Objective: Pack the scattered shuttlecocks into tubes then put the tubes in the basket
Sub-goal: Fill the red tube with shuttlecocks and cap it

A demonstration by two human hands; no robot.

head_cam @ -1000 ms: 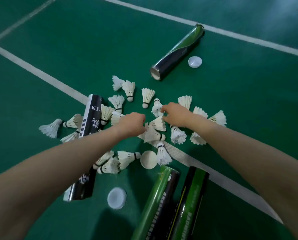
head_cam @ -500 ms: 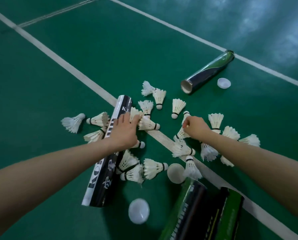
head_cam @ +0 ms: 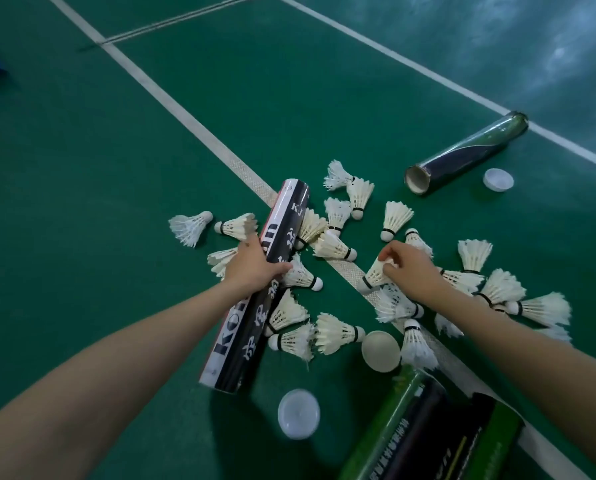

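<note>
Nearby, 2 green tubes lie on the floor. Beyond, the left grip clasps the black tube amid scattered shuttlecocks; the right grip pinches 1 shuttlecock by its feathers. Farthest, an open dark tube lies beside its cap.

Shuttlecocks scattered between near tube and far tube

The black tube reads "KJ" and, lower down, "Ko".

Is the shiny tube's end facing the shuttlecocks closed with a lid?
No, that end of the shiny tube gapes open, showing its hollow inside, and a white lid lies loose beside it.
</note>
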